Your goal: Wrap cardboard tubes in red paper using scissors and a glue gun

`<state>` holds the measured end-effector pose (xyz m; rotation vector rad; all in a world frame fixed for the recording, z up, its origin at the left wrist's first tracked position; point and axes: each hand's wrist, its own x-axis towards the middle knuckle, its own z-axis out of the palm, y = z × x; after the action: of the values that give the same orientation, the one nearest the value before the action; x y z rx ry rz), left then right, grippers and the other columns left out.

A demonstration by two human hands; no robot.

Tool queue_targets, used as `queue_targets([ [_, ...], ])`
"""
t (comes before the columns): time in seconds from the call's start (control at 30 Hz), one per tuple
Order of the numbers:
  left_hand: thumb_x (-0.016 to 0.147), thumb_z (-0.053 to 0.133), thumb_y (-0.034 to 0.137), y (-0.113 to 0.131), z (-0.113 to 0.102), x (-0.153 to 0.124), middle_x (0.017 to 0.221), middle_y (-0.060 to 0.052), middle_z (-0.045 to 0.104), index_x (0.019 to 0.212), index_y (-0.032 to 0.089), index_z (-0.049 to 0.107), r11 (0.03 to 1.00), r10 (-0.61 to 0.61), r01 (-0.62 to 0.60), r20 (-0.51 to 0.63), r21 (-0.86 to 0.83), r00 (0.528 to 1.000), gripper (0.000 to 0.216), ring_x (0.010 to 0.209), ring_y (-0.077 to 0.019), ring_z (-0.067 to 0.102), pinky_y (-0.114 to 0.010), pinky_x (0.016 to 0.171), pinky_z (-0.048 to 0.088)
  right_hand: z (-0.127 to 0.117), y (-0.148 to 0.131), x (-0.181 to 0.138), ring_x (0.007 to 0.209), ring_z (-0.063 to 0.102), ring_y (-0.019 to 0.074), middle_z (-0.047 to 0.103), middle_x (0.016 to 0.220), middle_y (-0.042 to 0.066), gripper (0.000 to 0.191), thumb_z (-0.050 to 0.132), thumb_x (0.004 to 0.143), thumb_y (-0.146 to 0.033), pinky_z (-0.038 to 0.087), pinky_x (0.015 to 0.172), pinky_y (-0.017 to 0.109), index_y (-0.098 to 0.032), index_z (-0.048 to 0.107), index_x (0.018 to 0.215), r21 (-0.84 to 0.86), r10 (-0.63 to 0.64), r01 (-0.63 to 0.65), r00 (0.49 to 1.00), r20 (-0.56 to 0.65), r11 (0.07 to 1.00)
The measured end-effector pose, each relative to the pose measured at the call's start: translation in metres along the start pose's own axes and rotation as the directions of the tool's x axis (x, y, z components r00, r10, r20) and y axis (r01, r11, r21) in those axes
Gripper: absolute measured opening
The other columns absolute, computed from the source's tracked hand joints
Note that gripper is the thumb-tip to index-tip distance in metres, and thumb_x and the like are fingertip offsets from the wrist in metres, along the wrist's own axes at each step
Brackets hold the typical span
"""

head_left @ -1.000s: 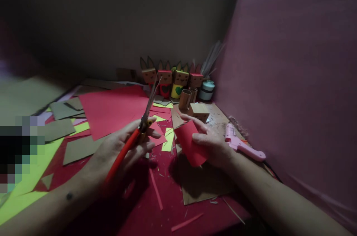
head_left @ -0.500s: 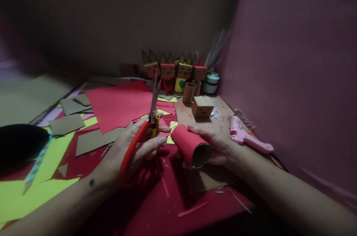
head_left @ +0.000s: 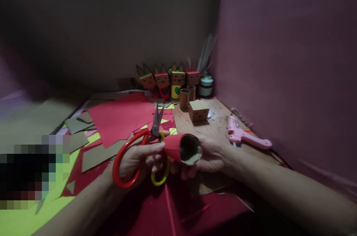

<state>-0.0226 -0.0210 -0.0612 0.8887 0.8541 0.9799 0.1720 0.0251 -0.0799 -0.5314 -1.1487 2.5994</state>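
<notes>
A pair of scissors [head_left: 156,126] with one red and one yellow handle hangs in my left hand [head_left: 139,158], blades pointing away and slightly apart. The thumb of that hand also touches the side of a red paper-covered cardboard tube [head_left: 173,146]. My right hand [head_left: 213,154] grips this tube from the right and beneath, its hollow end turned toward me. Beyond the hands stand a small cardboard box with a drawn face [head_left: 199,110] and brown cardboard tubes [head_left: 184,99].
Several box-headed figures with ears [head_left: 177,80] line the back, beside a light-blue jar [head_left: 206,85]. At right lies a pink glue gun [head_left: 237,133]. Red paper [head_left: 122,117], cardboard pieces [head_left: 103,154] and yellow paper [head_left: 33,217] cover the left. A pixelated dark patch hides the far left.
My left hand has come over to the tube and touches it. The scissors have tilted, showing both handle loops. The tube's open end has swung round to face me more directly.
</notes>
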Motion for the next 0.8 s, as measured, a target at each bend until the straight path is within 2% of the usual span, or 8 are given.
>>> queue_targets([
  [0.1, 0.077, 0.064, 0.005, 0.003, -0.001, 0.001, 0.065, -0.006, 0.063, 0.076, 0.009, 0.069, 0.988, -0.018, -0.017, -0.224, -0.155, 0.974, 0.007, 0.048, -0.0096, 0.055, -0.018, 0.04, 0.041, 0.0, 0.001, -0.002, 0.056, 0.065, 0.0183, 0.064, 0.071, 0.005, 0.035, 0.058, 0.081, -0.04, 0.052, 0.05, 0.029, -0.013, 0.056, 0.104, -0.165, -0.175, 0.144, 0.967, -0.188, 0.976],
  [0.17, 0.079, 0.06, 0.001, 0.006, 0.002, 0.001, 0.065, -0.005, 0.062, 0.071, 0.009, 0.066, 0.974, -0.04, -0.033, -0.317, -0.223, 0.948, 0.013, 0.045, -0.0079, 0.051, -0.018, 0.04, 0.041, 0.006, 0.001, -0.004, 0.059, 0.062, 0.015, 0.063, 0.084, 0.004, 0.043, 0.066, 0.078, -0.035, 0.051, 0.053, 0.029, -0.017, 0.05, 0.113, -0.349, -0.418, 0.302, 0.846, -0.331, 0.887],
  [0.23, 0.081, 0.057, 0.0, 0.005, 0.005, 0.001, 0.065, -0.005, 0.061, 0.07, 0.009, 0.065, 0.97, -0.06, -0.031, -0.36, -0.243, 0.931, 0.016, 0.045, -0.0073, 0.05, -0.019, 0.04, 0.043, 0.014, 0.001, -0.007, 0.079, 0.062, 0.0167, 0.06, 0.107, 0.008, 0.059, 0.075, 0.071, -0.028, 0.054, 0.069, 0.032, -0.02, 0.047, 0.122, -0.552, -0.602, 0.369, 0.727, -0.329, 0.748],
  [0.3, 0.082, 0.057, 0.001, 0.002, 0.008, 0.0, 0.067, -0.006, 0.062, 0.071, 0.009, 0.066, 0.972, -0.081, -0.003, -0.348, -0.234, 0.934, 0.016, 0.05, -0.0095, 0.055, -0.02, 0.044, 0.046, 0.02, 0.003, -0.009, 0.103, 0.057, 0.0219, 0.052, 0.127, 0.011, 0.076, 0.081, 0.064, -0.02, 0.053, 0.081, 0.035, -0.023, 0.043, 0.131, -0.675, -0.69, 0.395, 0.683, -0.238, 0.623],
  [0.4, 0.079, 0.063, 0.006, -0.006, 0.009, -0.001, 0.063, -0.005, 0.06, 0.068, 0.01, 0.066, 0.974, -0.111, 0.056, -0.245, -0.22, 0.963, 0.013, 0.056, -0.0131, 0.058, -0.022, 0.051, 0.05, 0.024, 0.008, -0.007, 0.107, 0.055, 0.0228, 0.049, 0.132, 0.009, 0.084, 0.082, 0.062, -0.016, 0.053, 0.081, 0.035, -0.027, 0.041, 0.135, -0.695, -0.736, 0.454, 0.657, -0.161, 0.558],
  [0.53, 0.072, 0.075, 0.017, -0.013, 0.007, -0.001, 0.061, -0.004, 0.062, 0.068, 0.009, 0.069, 0.983, -0.138, 0.127, -0.082, -0.131, 0.987, 0.011, 0.049, -0.0111, 0.056, -0.022, 0.05, 0.049, 0.025, 0.007, -0.006, 0.082, 0.06, 0.0164, 0.063, 0.094, 0.001, 0.051, 0.082, 0.061, -0.013, 0.051, 0.078, 0.034, -0.021, 0.057, 0.106, -0.642, -0.73, 0.488, 0.663, -0.169, 0.591],
  [0.63, 0.067, 0.079, 0.021, -0.013, 0.001, 0.0, 0.064, -0.005, 0.064, 0.072, 0.008, 0.072, 0.987, -0.145, 0.138, -0.086, -0.085, 0.986, 0.016, 0.048, -0.0111, 0.057, -0.022, 0.051, 0.049, 0.03, 0.001, -0.008, 0.071, 0.058, 0.0136, 0.062, 0.077, -0.003, 0.039, 0.083, 0.06, -0.015, 0.051, 0.069, 0.031, -0.019, 0.057, 0.088, -0.566, -0.678, 0.482, 0.708, -0.199, 0.669],
  [0.8, 0.066, 0.08, 0.025, -0.011, -0.005, -0.001, 0.063, -0.005, 0.064, 0.07, 0.009, 0.073, 0.984, -0.175, 0.168, -0.116, -0.064, 0.978, 0.018, 0.052, -0.013, 0.058, -0.025, 0.054, 0.051, 0.037, -0.005, -0.012, 0.065, 0.055, 0.0122, 0.06, 0.072, -0.004, 0.034, 0.083, 0.06, -0.017, 0.049, 0.064, 0.03, -0.02, 0.056, 0.08, -0.533, -0.622, 0.442, 0.752, -0.219, 0.722],
])
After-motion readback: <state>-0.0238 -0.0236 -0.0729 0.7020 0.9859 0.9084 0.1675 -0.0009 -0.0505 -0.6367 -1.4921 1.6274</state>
